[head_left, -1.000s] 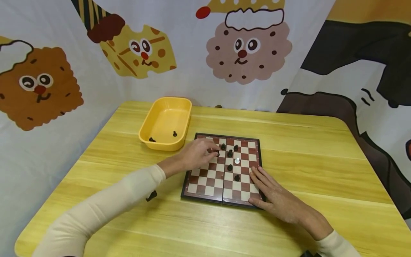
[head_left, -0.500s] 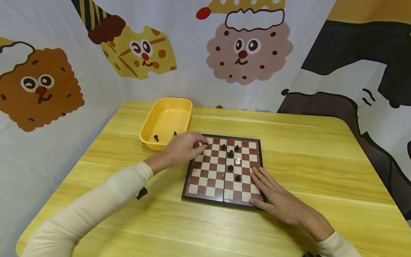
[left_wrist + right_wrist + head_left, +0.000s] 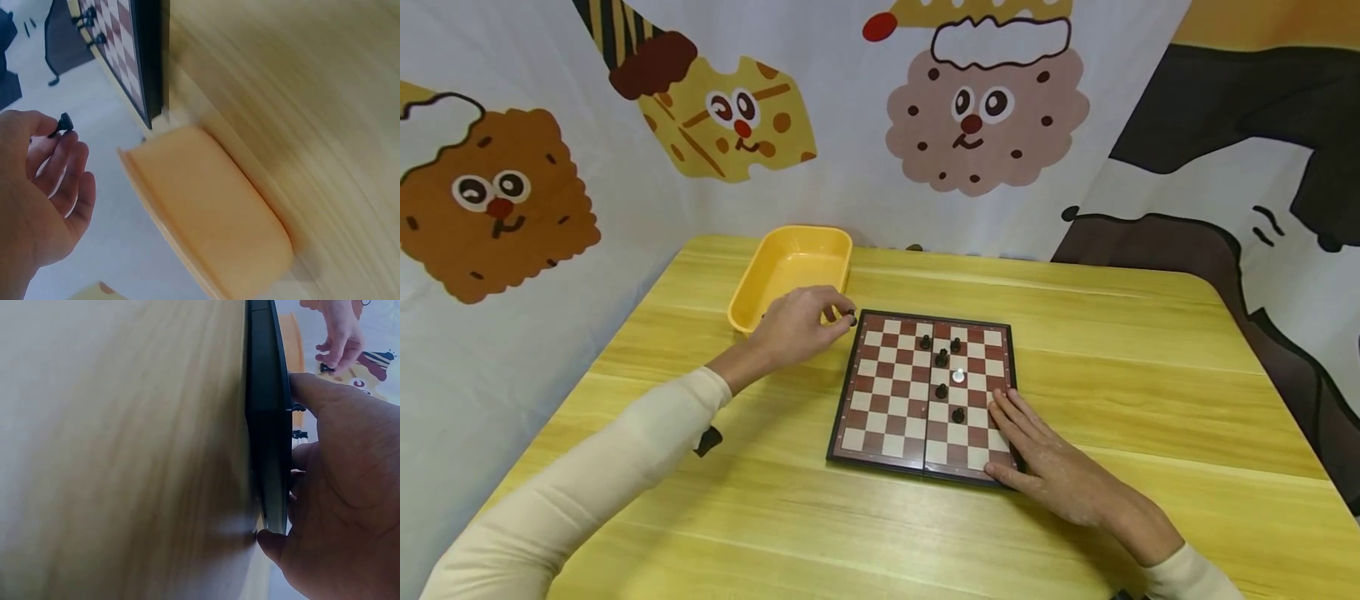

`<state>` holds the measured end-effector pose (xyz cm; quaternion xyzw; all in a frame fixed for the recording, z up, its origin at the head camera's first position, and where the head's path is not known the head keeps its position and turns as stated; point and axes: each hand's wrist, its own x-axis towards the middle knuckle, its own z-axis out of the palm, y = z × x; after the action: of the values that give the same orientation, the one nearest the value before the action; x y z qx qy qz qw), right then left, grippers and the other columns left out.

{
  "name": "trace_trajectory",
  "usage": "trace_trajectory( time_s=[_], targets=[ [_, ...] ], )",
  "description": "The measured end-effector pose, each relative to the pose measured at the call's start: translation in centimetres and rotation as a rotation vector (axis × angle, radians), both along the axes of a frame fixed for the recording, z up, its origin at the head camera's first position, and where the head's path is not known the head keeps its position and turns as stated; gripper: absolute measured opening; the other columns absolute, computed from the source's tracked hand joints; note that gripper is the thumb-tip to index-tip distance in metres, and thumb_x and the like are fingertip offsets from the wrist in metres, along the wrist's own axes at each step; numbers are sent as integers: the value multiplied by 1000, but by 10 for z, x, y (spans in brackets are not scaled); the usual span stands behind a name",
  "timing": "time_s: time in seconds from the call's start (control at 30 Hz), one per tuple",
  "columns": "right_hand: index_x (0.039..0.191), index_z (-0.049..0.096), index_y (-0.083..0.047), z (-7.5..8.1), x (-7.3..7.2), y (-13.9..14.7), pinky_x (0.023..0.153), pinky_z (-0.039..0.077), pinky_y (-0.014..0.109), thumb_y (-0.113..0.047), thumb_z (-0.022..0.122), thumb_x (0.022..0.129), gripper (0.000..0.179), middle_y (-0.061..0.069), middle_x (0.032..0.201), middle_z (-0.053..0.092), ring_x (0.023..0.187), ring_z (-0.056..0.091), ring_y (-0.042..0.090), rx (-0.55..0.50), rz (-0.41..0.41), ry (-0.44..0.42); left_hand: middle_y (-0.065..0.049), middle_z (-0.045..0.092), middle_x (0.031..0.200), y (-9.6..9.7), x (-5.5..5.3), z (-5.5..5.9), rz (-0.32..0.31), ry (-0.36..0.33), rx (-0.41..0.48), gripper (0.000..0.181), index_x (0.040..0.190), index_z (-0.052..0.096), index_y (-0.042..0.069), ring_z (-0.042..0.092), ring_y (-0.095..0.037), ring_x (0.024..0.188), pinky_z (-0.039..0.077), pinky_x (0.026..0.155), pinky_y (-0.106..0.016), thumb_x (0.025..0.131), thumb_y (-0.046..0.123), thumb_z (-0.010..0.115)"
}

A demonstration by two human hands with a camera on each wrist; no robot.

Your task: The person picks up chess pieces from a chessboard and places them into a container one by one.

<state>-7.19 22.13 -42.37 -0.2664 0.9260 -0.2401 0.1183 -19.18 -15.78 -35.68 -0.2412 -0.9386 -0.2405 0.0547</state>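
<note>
Left hand (image 3: 793, 327) pinches a black piece (image 3: 852, 318), apart from board (image 3: 883, 425) and tub (image 3: 801, 265). Right hand (image 3: 1054, 465) rests straight-fingered on the right edge (image 3: 1012, 358), whose black side (image 3: 269, 375) only its wrist view shows.

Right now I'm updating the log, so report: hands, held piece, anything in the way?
Left hand pinches black chess piece, off chessboard. Right hand rests on chessboard's right edge. Left hand partly blocks head view of yellow tray.

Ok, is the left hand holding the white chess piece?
No, the left hand pinches a black piece, while the white piece is on the chessboard.
</note>
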Motion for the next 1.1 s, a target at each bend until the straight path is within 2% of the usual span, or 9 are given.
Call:
trace_trajectory(
  time_s=[0.2, 0.43, 0.7, 0.93, 1.1],
  targets=[
    [162, 20, -7, -1, 2, 1, 114, 24, 60, -53, 51, 104, 80, 5, 170, 5, 154, 1, 30, -1, -5, -1, -1, 73, 106, -16, -8, 2, 34, -47, 16, 20, 110, 77, 9, 67, -15, 84, 55, 68, -34, 99, 22, 68],
    [163, 19, -8, -2, 3, 1, 114, 24, 60, -53, 52, 104, 81, 4, 170, 5, 154, 1, 29, -1, -7, 5, -7, 71, 116, -33, -12, 1, 88, -77, 4, 23, 114, 77, 8, 68, -21, 92, 57, 72, -40, 101, 23, 66],
    [163, 19, -9, -3, 2, 1, 114, 25, 59, -53, 50, 104, 80, 4, 170, 4, 154, 0, 28, -1, -7, 7, -6, 73, 110, -53, -23, -5, 158, -63, -66, 24, 115, 77, 9, 69, -21, 88, 56, 60, -38, 101, 23, 65],
    [163, 19, -9, -4, 2, 1, 114, 26, 58, -54, 50, 104, 80, 4, 170, 4, 154, 1, 28, 9, -8, 24, -11, 74, 107, -67, -34, -11, 191, -150, -96, 28, 120, 75, 5, 70, -22, 83, 55, 60, -38, 101, 23, 65],
    [163, 18, -10, -4, 2, 2, 114, 26, 59, -54, 50, 104, 80, 4, 170, 4, 154, 1, 29, 8, -10, 22, -13, 74, 105, -70, -38, -14, 197, -162, -103, 30, 121, 74, 4, 70, -22, 81, 55, 59, -36, 100, 22, 64]
  ],
)
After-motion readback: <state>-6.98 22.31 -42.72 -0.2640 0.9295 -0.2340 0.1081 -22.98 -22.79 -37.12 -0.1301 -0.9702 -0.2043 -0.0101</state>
